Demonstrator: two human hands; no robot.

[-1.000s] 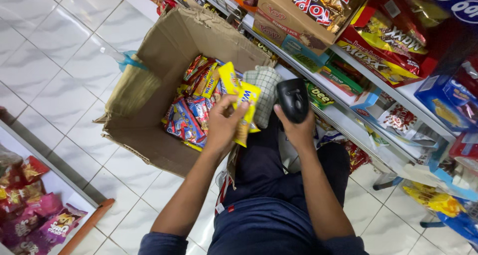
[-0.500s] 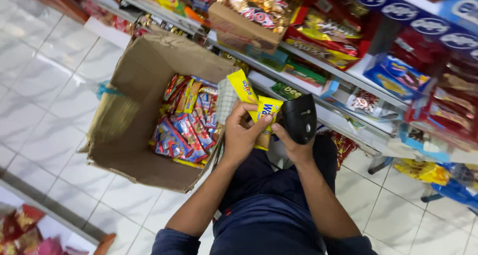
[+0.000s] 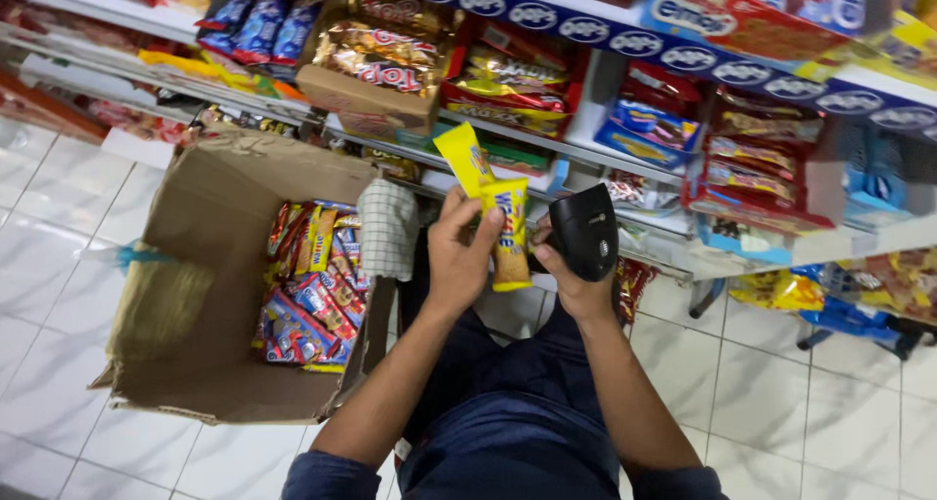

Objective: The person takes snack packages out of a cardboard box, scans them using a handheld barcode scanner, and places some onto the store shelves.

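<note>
The yellow snack packets (image 3: 493,212) are being held up in the left hand (image 3: 459,256), fingers clamped on them, level with the shelf (image 3: 586,149). Compared with a second ago, they are being raised clear of the cardboard box (image 3: 205,266). The black scanner (image 3: 583,232) is being gripped just beside them by the right hand (image 3: 571,280).

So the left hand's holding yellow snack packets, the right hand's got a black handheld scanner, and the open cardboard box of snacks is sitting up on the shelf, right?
Not quite. In the head view the cardboard box stands on the white tiled floor, below the shelf, not on it. The rest holds: the left hand holds yellow snack packets, and the right hand holds the black scanner.
</note>
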